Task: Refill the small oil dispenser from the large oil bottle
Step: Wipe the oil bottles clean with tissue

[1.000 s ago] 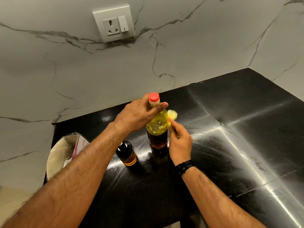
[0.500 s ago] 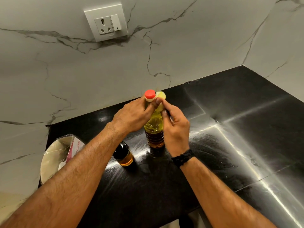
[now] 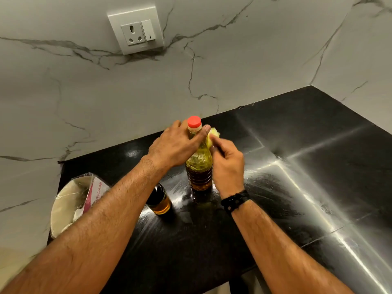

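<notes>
The large oil bottle (image 3: 199, 166) stands upright on the black counter (image 3: 297, 187), red cap (image 3: 194, 121) on. My left hand (image 3: 174, 147) grips its neck just under the cap. My right hand (image 3: 228, 164) presses a small yellow cloth or sponge (image 3: 212, 134) against the bottle's right shoulder. The small oil dispenser (image 3: 159, 199), dark on top with amber oil at the bottom, stands left of the large bottle, partly hidden behind my left forearm.
A clear plastic pack (image 3: 78, 198) with a pink label lies at the counter's left end. A marble wall with a power socket (image 3: 136, 30) rises behind. The counter's front edge runs just below my forearms.
My right hand with the yellow piece has slid down from beside the cap to the bottle's shoulder. My left hand keeps its grip on the neck.
</notes>
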